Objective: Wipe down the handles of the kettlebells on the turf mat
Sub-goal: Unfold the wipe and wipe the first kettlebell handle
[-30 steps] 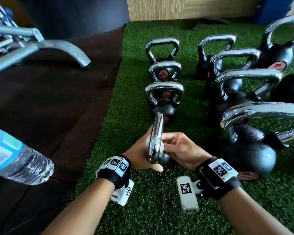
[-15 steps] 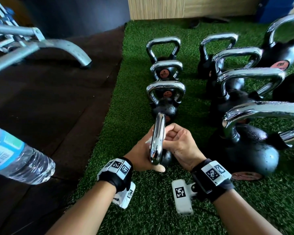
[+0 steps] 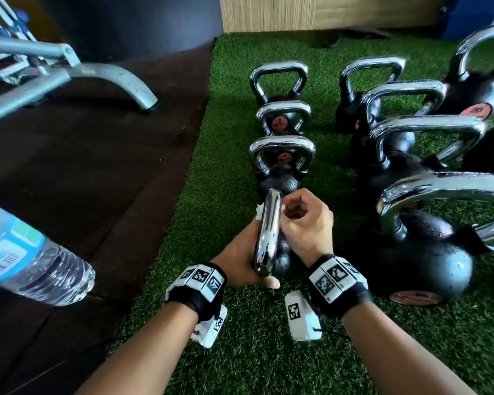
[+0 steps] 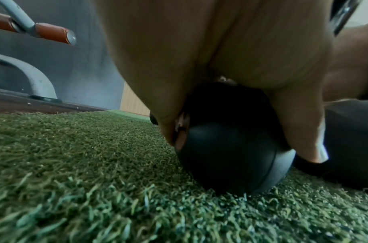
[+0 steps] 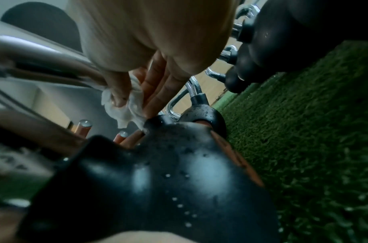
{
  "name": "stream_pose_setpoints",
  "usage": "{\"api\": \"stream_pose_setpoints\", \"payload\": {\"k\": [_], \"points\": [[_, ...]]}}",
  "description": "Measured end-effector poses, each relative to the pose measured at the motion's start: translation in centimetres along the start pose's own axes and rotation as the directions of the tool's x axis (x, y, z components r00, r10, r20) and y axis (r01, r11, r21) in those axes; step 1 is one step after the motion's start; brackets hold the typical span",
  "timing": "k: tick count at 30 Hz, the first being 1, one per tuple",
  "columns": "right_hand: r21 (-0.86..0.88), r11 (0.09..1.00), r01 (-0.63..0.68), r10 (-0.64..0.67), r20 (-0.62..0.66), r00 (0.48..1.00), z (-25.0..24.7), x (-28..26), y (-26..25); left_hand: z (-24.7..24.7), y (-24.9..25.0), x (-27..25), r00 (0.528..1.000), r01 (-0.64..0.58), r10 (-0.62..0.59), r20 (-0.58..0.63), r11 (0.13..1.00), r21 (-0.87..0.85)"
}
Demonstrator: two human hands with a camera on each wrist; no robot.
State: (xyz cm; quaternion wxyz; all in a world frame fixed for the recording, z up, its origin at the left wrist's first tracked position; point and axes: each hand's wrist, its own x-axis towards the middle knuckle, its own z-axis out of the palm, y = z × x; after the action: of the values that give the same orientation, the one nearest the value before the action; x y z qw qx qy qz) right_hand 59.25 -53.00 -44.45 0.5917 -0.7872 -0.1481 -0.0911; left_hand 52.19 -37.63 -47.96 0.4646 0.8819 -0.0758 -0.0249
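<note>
Head view: nearest kettlebell point(image 3: 280, 260) on turf mat point(image 3: 240, 352), chrome handle point(image 3: 268, 232) end-on. Left hand point(image 3: 240, 258) curled round its body; right hand point(image 3: 305, 223) pinches white wipe point(image 3: 258, 213) against handle.
Left wrist: fingers point(image 4: 293, 131) clasp black ball point(image 4: 231, 156).
Right wrist: thumb and fingers point(image 5: 158, 87) grip wipe point(image 5: 124, 108).
</note>
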Motion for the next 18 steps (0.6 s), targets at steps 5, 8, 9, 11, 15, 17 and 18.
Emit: {"api": "stream_pose_setpoints", "payload": {"k": [5, 8, 9, 11, 15, 17, 18], "points": [[-0.08, 0.964, -0.254, 0.253, -0.019, 0.967, 1.0, 1.2, -0.1, 0.1, -0.2, 0.1, 0.999, 0.038, -0.038, -0.011, 0.999, -0.018], [-0.09, 0.967, -0.24, 0.24, -0.012, 0.971, 0.9, 1.2, 0.0, 0.2, -0.3, 0.0, 0.999, 0.042, -0.042, -0.005, 0.999, 0.011], [-0.1, 0.966, -0.237, 0.238, 0.001, 0.971, 0.8, 1.1, 0.0, 0.2, -0.2, -0.1, 0.999, 0.043, -0.043, -0.005, 0.999, 0.026], [-0.131, 0.949, -0.288, 0.296, 0.052, 0.954, 0.6, 1.1, 0.1, 0.3, -0.1, 0.0, 1.0, 0.021, -0.021, -0.003, 1.0, 0.012], [-0.203, 0.927, -0.314, 0.35, 0.173, 0.921, 0.1, 1.4, -0.4, 0.0, 0.7, 0.0, 1.0, -0.017, 0.016, 0.025, 0.999, 0.033], [-0.263, 0.937, -0.23, 0.288, 0.207, 0.935, -0.4, 1.5, -0.7, -0.5, 1.2, -0.4, 0.998, -0.021, 0.02, 0.054, 1.0, 0.01], [-0.279, 0.946, -0.163, 0.226, 0.21, 0.951, -0.7, 1.6, -0.8, -0.8, 1.6, -0.8, 0.998, -0.02, 0.02, 0.062, 1.0, 0.008]]}}
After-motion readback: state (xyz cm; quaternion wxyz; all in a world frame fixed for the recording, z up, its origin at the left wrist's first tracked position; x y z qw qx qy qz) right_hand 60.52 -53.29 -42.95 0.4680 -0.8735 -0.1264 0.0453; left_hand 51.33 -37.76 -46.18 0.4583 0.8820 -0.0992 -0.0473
